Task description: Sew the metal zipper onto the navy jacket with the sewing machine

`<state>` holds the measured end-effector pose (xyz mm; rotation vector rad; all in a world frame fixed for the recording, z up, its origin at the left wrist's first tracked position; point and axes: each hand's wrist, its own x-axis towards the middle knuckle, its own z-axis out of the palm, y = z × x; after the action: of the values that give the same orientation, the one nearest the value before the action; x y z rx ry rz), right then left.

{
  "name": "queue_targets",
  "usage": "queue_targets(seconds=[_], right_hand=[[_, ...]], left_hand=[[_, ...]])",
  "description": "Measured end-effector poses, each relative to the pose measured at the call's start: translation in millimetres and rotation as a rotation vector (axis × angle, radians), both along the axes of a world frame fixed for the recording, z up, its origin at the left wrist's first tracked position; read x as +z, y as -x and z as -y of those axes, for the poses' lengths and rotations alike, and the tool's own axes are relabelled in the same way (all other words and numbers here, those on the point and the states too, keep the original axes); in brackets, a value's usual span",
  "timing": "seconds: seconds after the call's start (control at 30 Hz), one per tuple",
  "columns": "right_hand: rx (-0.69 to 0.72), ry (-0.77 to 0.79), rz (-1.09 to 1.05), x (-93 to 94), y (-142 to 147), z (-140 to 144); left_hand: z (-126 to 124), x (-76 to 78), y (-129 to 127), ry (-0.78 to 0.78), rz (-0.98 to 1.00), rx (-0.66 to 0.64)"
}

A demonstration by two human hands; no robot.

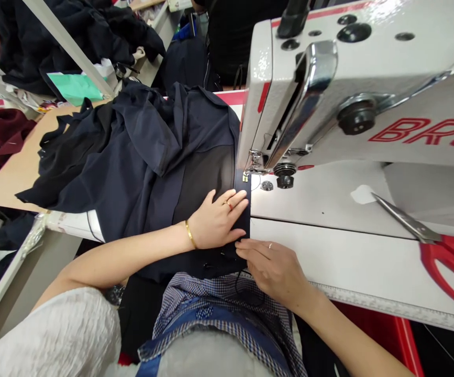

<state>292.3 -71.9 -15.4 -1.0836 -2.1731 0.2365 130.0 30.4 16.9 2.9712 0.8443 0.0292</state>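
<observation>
Head view: two hands, left hand (217, 220), right hand (276, 269), flat on one navy garment (144, 157)

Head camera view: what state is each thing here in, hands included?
Dark navy fabric garment: bunched on the table, one edge flat under the needle.
White sewing machine: presser foot on the fabric edge.
Left hand: flat, pressing the fabric.
Right hand: fingertips on the fabric's near edge.
Red-handled steel scissors: closed, lying on the white table.
</observation>
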Motion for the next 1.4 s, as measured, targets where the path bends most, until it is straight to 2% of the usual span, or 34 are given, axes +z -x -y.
queue_targets(seconds=[0.1,0.2,0.37,0.67,1.0,1.1,1.2,1.3,1.4], right_hand=[[0.001,0.008,0.011,0.5,-1,-2],[0.004,0.009,0.027,2.9,-3,-9],[0.014,0.000,0.058,5.5,-8,-29],[0.026,0.042,0.074,3.5,-14,-44],[0.002,0.088,0.139,1.3,-21,-72],[-0.010,0.092,0.107,-1.2,-21,-71],[-0.020,0.049,0.080,-2.1,-16,-62],[0.050,0.020,0.091,0.5,-9,-40],[0.087,0.056,0.084,5.0,0,-10]], left_hand=[[2,-9.2,1,0.018,-0.070,0.082],[-14,-13.6,-1,0.064,-0.093,0.102],[-39,-14.3,-7,0.083,-0.062,0.127],[-60,-18.1,-8,0.052,-0.034,0.124],[-95,-18.4,-8,0.083,-0.042,0.181],[-93,-18.0,-6,0.081,-0.013,0.279],[-79,-16.1,0,0.084,-0.007,0.346],[-55,-14.7,11,0.084,-0.022,0.355],[-31,-15.1,24,0.064,-0.025,0.355]])
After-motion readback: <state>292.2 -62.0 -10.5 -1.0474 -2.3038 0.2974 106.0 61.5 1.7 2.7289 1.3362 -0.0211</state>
